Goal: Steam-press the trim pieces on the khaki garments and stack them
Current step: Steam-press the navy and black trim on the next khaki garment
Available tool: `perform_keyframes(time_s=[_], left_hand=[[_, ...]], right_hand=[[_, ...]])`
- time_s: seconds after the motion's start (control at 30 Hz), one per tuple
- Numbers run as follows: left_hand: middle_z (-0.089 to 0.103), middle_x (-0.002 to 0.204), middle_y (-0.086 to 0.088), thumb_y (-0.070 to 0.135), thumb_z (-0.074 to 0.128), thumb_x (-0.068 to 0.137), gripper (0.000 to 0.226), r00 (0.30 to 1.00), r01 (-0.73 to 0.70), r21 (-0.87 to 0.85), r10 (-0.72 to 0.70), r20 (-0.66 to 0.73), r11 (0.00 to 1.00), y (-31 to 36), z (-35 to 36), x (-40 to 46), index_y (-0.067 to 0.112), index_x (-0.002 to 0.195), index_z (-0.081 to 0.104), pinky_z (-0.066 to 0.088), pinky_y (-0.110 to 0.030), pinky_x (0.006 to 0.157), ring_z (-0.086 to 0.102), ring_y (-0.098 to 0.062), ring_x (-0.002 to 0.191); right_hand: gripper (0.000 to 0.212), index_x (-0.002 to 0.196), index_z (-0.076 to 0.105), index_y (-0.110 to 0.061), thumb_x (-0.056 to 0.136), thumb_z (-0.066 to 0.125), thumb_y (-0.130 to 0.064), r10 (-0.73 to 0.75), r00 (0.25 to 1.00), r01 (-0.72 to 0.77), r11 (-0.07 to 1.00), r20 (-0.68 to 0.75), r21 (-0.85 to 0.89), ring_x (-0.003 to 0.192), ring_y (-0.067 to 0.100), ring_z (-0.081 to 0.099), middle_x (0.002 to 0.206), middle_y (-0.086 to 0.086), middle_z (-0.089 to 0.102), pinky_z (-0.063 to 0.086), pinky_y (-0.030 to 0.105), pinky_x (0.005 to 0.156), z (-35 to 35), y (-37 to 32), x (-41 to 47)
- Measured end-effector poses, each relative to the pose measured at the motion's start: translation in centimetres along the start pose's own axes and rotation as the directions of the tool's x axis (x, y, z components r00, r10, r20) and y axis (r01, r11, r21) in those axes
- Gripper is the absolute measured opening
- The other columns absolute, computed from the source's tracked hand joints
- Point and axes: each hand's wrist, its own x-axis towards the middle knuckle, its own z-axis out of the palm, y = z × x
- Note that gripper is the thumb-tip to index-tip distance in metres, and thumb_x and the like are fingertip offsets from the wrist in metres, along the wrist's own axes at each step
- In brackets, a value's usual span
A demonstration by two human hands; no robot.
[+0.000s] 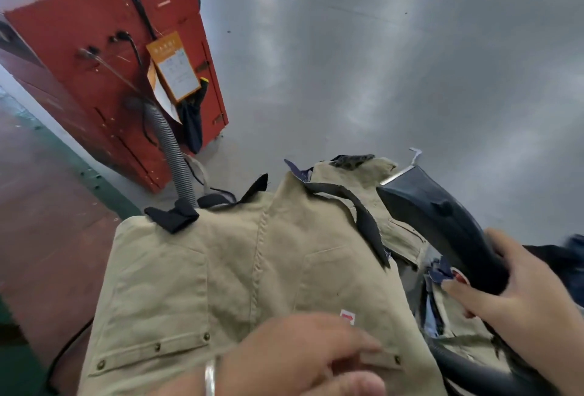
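A khaki garment (221,269) lies spread in front of me, with dark trim strips (363,218) along its upper edge and a folded dark piece (172,213) at its top left corner. My left hand (303,354) rests on the garment's lower part near a small red-and-white label (347,316), fingers extended. My right hand (512,294) grips the handle of a dark steam iron (442,215), which sits tilted at the garment's right side. More khaki fabric (461,332) lies under the iron.
A red metal cabinet (94,63) stands at the left with an orange tag (173,66) and a grey corrugated hose (172,155) running down to the work surface. Grey floor (379,47) spreads beyond. A black cable (63,354) trails at lower left.
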Motion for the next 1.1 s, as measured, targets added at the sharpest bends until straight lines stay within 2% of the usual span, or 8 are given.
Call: perform_keyframes(time_s=[0.07, 0.17, 0.23, 0.33, 0.6, 0.8, 0.93, 1.1], left_hand=[[0.058, 0.102, 0.019, 0.053, 0.043, 0.095, 0.034, 0.971, 0.088, 0.145, -0.052, -0.231, 0.985, -1.8, -2.3, -2.8, 0.032, 0.115, 0.062, 0.048, -0.024, 0.082, 0.055, 0.002, 0.096], [0.054, 0.115, 0.003, 0.058, 0.048, 0.084, 0.046, 0.642, 0.681, 0.252, -0.395, -0.657, 0.688, -7.6, -6.0, -8.5, 0.03, 0.119, 0.055, 0.038, -0.039, 0.096, 0.045, -0.02, 0.11], [0.051, 0.124, -0.014, 0.065, 0.058, 0.078, 0.069, 0.349, 0.903, 0.04, -0.676, -0.649, 0.427, -9.9, -6.2, -11.3, 0.027, 0.131, 0.039, 0.04, -0.057, 0.093, 0.044, -0.037, 0.112], [0.051, 0.132, -0.014, 0.083, 0.053, 0.065, 0.095, 0.182, 0.925, -0.203, -0.845, -0.503, 0.32, -10.2, -5.1, -14.0, 0.028, 0.139, 0.029, 0.043, -0.055, 0.095, 0.051, -0.036, 0.115], [0.059, 0.089, 0.009, 0.057, 0.053, 0.079, 0.049, 0.264, 0.852, -0.189, -0.712, -0.651, 0.488, -8.3, -3.8, -14.1, 0.034, 0.122, 0.049, 0.039, -0.032, 0.064, 0.058, -0.023, 0.077], [0.063, 0.089, 0.014, 0.062, 0.049, 0.079, 0.054, 0.256, 0.878, -0.177, -0.747, -0.613, 0.446, -8.4, -4.4, -16.2, 0.032, 0.124, 0.05, 0.039, -0.023, 0.057, 0.058, -0.012, 0.075], [0.054, 0.119, -0.001, 0.055, 0.051, 0.087, 0.061, 0.249, 0.961, 0.076, -0.711, -0.658, 0.266, -8.6, -4.6, -15.1, 0.023, 0.138, 0.041, 0.049, -0.034, 0.076, 0.051, -0.022, 0.106], [0.059, 0.106, 0.003, 0.014, 0.071, 0.077, 0.038, 0.594, 0.713, 0.199, -0.43, -0.68, 0.672, -6.8, -4.8, -10.4, 0.018, 0.114, 0.064, 0.045, -0.025, 0.09, 0.052, -0.014, 0.1]], right_hand=[[0.04, 0.086, 0.056, -0.031, 0.067, 0.085, -0.012, -0.034, 0.999, 0.034, 0.999, -0.016, -0.013, 0.058, 0.025, 0.066, 0.072, -0.007, 0.068, 0.048, 0.024, 0.053, -0.1, 0.0, -0.3], [0.045, 0.091, 0.056, -0.041, 0.065, 0.088, -0.021, -0.053, 0.997, 0.052, 0.998, -0.053, -0.032, 0.059, 0.018, 0.065, 0.075, -0.012, 0.068, 0.047, 0.027, 0.051, -0.2, -0.4, -0.7], [0.044, 0.091, 0.057, -0.043, 0.062, 0.089, -0.031, -0.055, 0.996, 0.054, 0.998, -0.068, -0.019, 0.06, 0.013, 0.065, 0.076, -0.014, 0.068, 0.047, 0.028, 0.051, -0.1, -1.0, -0.8], [0.043, 0.092, 0.058, -0.039, 0.058, 0.082, -0.049, -0.064, 0.996, 0.064, 0.998, -0.069, 0.003, 0.066, 0.011, 0.065, 0.069, -0.012, 0.068, 0.048, 0.028, 0.057, 0.3, -2.1, -0.3], [0.041, 0.084, 0.055, -0.039, 0.06, 0.086, -0.05, -0.261, 0.959, 0.272, 0.958, 0.113, -0.092, 0.065, -0.002, 0.058, 0.066, -0.021, 0.063, 0.04, 0.008, 0.059, 3.1, -5.5, 1.0], [0.066, 0.101, 0.056, -0.043, 0.054, 0.065, -0.089, -0.112, 0.982, 0.137, 0.977, 0.152, -0.163, 0.069, -0.009, 0.062, 0.086, -0.03, 0.065, 0.048, 0.011, 0.048, 3.6, 0.6, 3.9], [0.088, 0.11, 0.059, -0.042, 0.037, 0.076, -0.087, -0.115, 0.987, 0.13, 0.983, 0.116, -0.132, 0.069, -0.005, 0.065, 0.088, -0.02, 0.067, 0.055, 0.026, 0.051, 4.4, 9.0, 7.3], [0.086, 0.106, 0.059, -0.037, 0.04, 0.071, -0.09, -0.077, 0.982, 0.098, 0.988, 0.172, -0.116, 0.066, 0.003, 0.064, 0.081, -0.022, 0.068, 0.052, 0.027, 0.056, 4.5, 2.0, 5.0]])
